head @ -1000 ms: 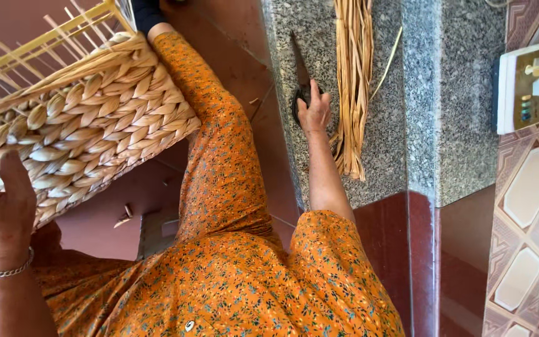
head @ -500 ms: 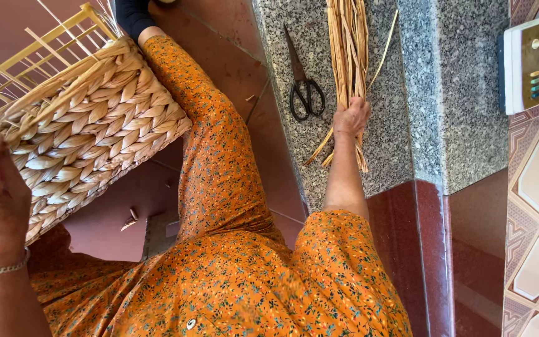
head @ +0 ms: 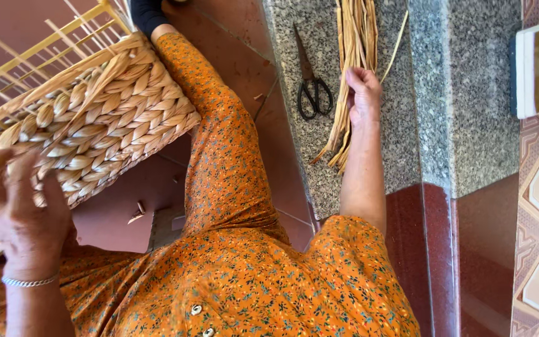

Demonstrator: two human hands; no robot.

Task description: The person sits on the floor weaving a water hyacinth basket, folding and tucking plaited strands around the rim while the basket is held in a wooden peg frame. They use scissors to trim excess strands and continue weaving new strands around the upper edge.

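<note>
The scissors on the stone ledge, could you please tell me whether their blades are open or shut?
Shut. The black scissors lie flat on the speckled ledge, blades together in one narrow point, beside the straw bundle that the right hand grips.

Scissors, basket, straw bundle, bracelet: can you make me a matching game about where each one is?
Things:
1. scissors
2. woven basket
3. straw bundle
4. silver bracelet

Places:
A. on the left wrist
B. gripped by the right hand
C. lying flat on the speckled stone ledge
D. under the left hand, beside the orange trouser leg

Pairs: 1-C, 2-D, 3-B, 4-A
</note>
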